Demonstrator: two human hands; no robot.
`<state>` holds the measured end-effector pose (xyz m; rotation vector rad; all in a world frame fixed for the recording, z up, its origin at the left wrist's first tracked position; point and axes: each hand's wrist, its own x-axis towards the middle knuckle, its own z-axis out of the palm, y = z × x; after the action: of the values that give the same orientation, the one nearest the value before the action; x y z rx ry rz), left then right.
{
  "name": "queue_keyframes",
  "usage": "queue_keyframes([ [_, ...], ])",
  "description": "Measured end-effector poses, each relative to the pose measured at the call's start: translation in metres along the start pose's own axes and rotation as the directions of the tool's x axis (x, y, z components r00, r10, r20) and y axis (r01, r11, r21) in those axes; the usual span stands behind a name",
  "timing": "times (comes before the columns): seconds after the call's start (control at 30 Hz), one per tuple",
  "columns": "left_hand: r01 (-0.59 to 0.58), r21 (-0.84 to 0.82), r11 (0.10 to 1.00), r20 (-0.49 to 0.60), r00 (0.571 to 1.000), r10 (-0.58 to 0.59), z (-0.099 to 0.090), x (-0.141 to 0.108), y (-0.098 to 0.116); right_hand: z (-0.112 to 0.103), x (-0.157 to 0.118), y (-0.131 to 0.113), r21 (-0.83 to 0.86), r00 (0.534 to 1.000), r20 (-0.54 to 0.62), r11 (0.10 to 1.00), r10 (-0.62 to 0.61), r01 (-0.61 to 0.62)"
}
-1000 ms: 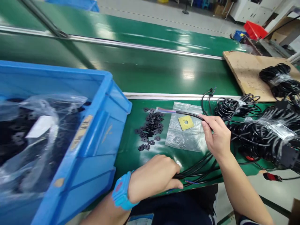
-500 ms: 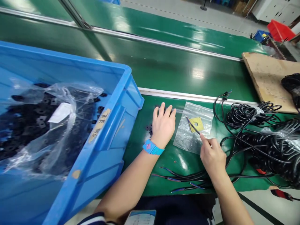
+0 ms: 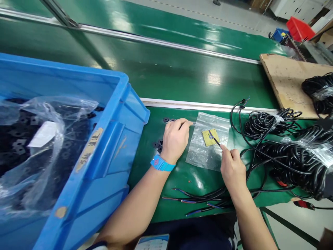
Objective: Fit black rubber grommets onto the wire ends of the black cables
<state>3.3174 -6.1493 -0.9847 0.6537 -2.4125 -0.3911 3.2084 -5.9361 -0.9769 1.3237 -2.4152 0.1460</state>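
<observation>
My left hand, with a blue wristband, has its fingers curled together; a bit of black shows between thumb and fingers, apparently a small black plastic part. More small black parts lie by that hand on the green table. My right hand pinches a black cable, whose thin wire ends reach over a yellow square pad with a round hole. This sponge-like pad rests on a clear zip bag.
A big blue bin at left holds black parts under clear plastic. Coiled black cables are heaped at right. Loose cable ends lie near the front edge. Cardboard stands at the back right, beyond the white rail.
My left hand's spread fingers have drawn together into a pinch over the small black parts. My right hand still holds the cable over the yellow pad. The whole view has shifted slightly.
</observation>
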Motion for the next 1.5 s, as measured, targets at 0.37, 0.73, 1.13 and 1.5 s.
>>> queue_keyframes([
  [0.37,-0.119,-0.042,0.992,0.429,0.895,0.126,-0.005,-0.041,0.02,0.002,0.0,-0.006,-0.106,0.992,0.113,0.993,-0.048,0.06],
  [0.73,0.178,-0.502,0.847,0.147,0.982,-0.119,-0.012,-0.032,0.028,0.007,-0.003,-0.015,-0.114,0.995,0.099,0.993,-0.019,0.03],
  [1.13,0.333,-0.741,-0.583,0.611,0.696,-0.378,-0.035,-0.035,0.039,-0.06,0.042,0.014,0.615,0.955,-0.29,0.752,-0.063,0.236],
  [1.5,0.438,-0.722,-0.536,0.656,0.679,-0.329,-0.03,-0.045,0.035,-0.043,0.023,0.022,0.558,0.927,-0.333,0.756,-0.175,0.343],
])
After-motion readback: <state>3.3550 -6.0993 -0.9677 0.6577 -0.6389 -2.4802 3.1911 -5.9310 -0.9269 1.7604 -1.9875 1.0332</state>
